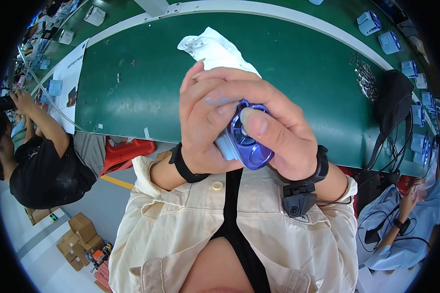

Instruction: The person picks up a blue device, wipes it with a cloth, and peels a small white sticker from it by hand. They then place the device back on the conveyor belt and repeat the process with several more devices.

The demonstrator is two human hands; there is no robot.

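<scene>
A small light-blue device with a shiny purple-blue front (257, 155) is held above the near edge of the green table, in front of my chest. My left hand (200, 122) is wrapped round its pale blue side. My right hand (286, 132) closes over it from the other side, its thumb lying across the round spoked part of the front. The fingers of both hands overlap at the top and cover much of the device. Just beyond my fingers, a crumpled white cloth or paper sheet (215, 49) lies on the table.
Small metal parts (365, 78) lie at the table's right, beside a black bag (394, 102) with cables. Several similar blue devices (389, 42) stand along a line beyond the white table edge (298, 10). People (49, 166) work on both sides. A red bin (127, 155) stands at left.
</scene>
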